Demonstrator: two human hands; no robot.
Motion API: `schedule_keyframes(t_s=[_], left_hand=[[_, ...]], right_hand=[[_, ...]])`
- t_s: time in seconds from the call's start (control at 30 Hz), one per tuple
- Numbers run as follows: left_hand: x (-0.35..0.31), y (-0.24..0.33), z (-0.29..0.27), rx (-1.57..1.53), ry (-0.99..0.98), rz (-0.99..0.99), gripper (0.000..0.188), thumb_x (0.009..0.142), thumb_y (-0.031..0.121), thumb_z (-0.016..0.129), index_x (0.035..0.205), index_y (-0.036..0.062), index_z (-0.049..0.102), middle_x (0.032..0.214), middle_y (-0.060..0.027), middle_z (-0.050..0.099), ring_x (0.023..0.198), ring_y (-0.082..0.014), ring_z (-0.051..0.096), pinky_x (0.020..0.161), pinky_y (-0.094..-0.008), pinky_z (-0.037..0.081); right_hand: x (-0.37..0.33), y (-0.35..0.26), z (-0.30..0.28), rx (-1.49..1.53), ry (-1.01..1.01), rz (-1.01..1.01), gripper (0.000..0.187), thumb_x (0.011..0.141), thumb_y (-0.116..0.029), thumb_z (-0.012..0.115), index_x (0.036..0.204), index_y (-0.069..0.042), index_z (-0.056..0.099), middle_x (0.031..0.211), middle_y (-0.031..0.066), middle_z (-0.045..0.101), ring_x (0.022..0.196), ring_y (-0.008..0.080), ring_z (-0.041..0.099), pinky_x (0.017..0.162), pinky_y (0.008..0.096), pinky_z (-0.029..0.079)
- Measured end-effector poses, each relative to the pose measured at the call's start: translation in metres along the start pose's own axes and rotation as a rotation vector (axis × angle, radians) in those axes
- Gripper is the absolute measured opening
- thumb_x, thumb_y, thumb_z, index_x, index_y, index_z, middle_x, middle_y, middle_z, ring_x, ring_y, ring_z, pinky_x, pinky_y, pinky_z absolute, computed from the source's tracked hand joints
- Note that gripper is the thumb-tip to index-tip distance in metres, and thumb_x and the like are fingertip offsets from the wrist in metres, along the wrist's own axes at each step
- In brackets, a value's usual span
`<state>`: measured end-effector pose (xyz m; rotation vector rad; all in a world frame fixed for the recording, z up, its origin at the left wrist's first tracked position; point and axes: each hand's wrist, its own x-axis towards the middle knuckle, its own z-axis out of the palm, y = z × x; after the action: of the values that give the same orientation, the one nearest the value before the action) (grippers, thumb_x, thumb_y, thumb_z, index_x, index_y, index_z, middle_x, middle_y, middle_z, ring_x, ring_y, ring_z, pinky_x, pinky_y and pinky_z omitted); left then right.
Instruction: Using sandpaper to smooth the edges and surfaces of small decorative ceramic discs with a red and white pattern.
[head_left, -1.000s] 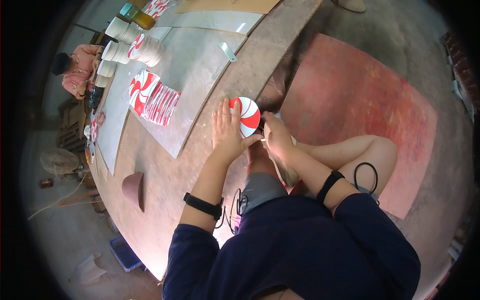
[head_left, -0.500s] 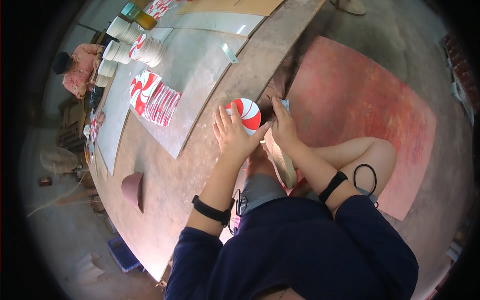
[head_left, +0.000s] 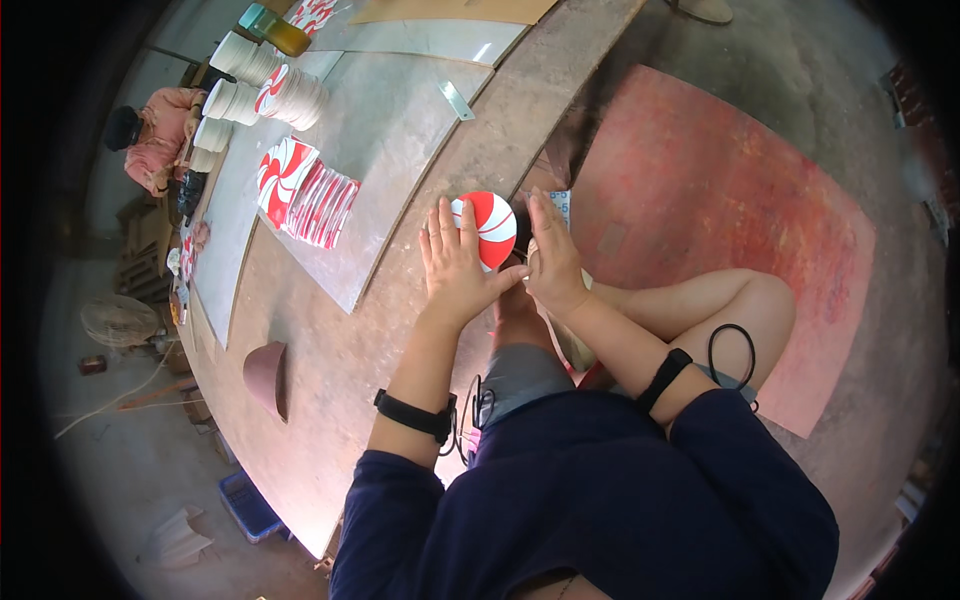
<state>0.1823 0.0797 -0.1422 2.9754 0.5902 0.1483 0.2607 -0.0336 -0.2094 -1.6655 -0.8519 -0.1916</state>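
A round disc [head_left: 494, 228] with a red-and-white swirl lies at the table's edge in front of me. My left hand [head_left: 458, 262] rests over its left part, fingers spread on the face and thumb reaching below the lower rim. Just right of the disc is my right hand [head_left: 555, 262], its fingers stretched out and its palm turned toward the disc. A pale sheet with blue print [head_left: 562, 203] shows behind the right fingers; whether the hand touches it is hidden. To the left, a row of similar swirl discs [head_left: 322, 207] leans over on a grey board [head_left: 385, 205].
Farther back are stacks of whitish discs [head_left: 300, 98], a metal strip [head_left: 457, 101] and a yellow jar with a teal lid [head_left: 275, 30]. A brown curved piece [head_left: 267, 380] lies on the table [head_left: 330, 400]. Another person [head_left: 160, 140] sits at the far left. A red-stained sheet [head_left: 720, 220] covers floor at right.
My right hand has moved slightly left and its fingers have straightened beside the disc. More of the blue-printed sheet shows. The left hand stays on the disc, shifted a little.
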Motion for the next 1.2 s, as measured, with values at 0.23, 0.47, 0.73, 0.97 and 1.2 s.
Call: schedule_keyframes(t_s=[0.23, 0.47, 0.73, 0.97, 1.2], left_hand=[[0.0, -0.01, 0.0, -0.05, -0.006, 0.103, 0.115, 0.054, 0.069, 0.064, 0.136, -0.0002, 0.021, 0.138, -0.0299, 0.017, 0.13, -0.0422, 0.015, 0.104, -0.0523, 0.014], [-0.001, -0.011, 0.004, -0.001, -0.01, 0.109, 0.116, 0.057, 0.075, 0.055, 0.135, -0.0026, 0.022, 0.138, -0.0305, 0.017, 0.13, -0.0428, 0.014, 0.105, -0.0515, 0.013], [0.002, -0.008, -0.005, 0.04, -0.046, 0.119, 0.124, 0.05, 0.078, 0.056, 0.136, -0.0028, 0.019, 0.138, -0.0306, 0.016, 0.13, -0.0429, 0.014, 0.105, -0.0518, 0.014], [-0.001, -0.007, -0.006, 0.0, -0.045, 0.106, 0.133, 0.038, 0.075, 0.065, 0.135, -0.0033, 0.019, 0.138, -0.0305, 0.016, 0.131, -0.0423, 0.012, 0.105, -0.0519, 0.013], [0.001, -0.01, -0.004, -0.007, 0.003, 0.136, 0.132, 0.037, 0.076, 0.065, 0.135, -0.0023, 0.022, 0.138, -0.0295, 0.018, 0.131, -0.0416, 0.015, 0.105, -0.0515, 0.014]], right_hand=[[-0.001, 0.0, 0.002, -0.034, -0.032, -0.154, 0.057, 0.08, -0.004, 0.045, 0.133, 0.003, 0.027, 0.136, 0.0208, 0.032, 0.125, 0.0349, 0.033, 0.103, 0.0445, 0.026], [-0.015, 0.023, 0.01, -0.041, -0.158, 0.265, 0.06, 0.079, -0.002, 0.045, 0.135, 0.003, 0.022, 0.136, 0.0222, 0.031, 0.125, 0.0353, 0.032, 0.103, 0.038, 0.028], [-0.027, 0.043, 0.03, -0.124, -0.226, 0.241, 0.069, 0.071, 0.001, 0.056, 0.133, 0.002, 0.028, 0.134, 0.0227, 0.034, 0.124, 0.0353, 0.034, 0.102, 0.0392, 0.029], [-0.01, 0.01, 0.014, 0.023, -0.114, 0.048, 0.063, 0.072, 0.002, 0.054, 0.131, 0.003, 0.032, 0.131, 0.0226, 0.038, 0.123, 0.0343, 0.036, 0.102, 0.0405, 0.028], [-0.002, 0.003, 0.005, 0.099, -0.011, -0.031, 0.065, 0.07, 0.008, 0.048, 0.132, 0.003, 0.03, 0.133, 0.0211, 0.036, 0.123, 0.0346, 0.035, 0.102, 0.0382, 0.029]])
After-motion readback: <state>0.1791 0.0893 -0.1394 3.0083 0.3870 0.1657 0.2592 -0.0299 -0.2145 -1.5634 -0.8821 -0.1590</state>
